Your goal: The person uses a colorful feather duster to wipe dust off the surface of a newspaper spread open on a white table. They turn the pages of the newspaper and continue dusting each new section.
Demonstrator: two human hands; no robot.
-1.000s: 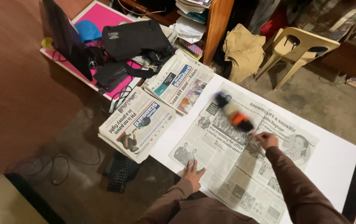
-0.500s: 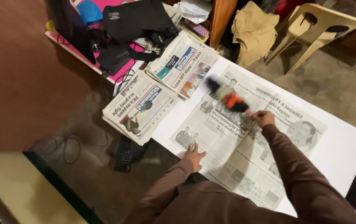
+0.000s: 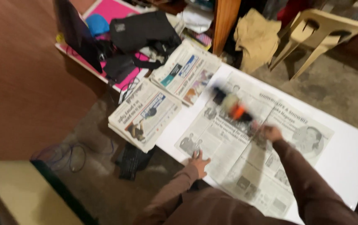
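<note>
A: While the newspaper lies spread open on the white table, the left hand presses flat on its near edge, fingers spread.

B: And the right hand?

A: Closed on a blurry brush over the page. Folded papers sit left; a chair stands behind.

Open newspaper flat on white table, blurred black-orange object on it
</note>
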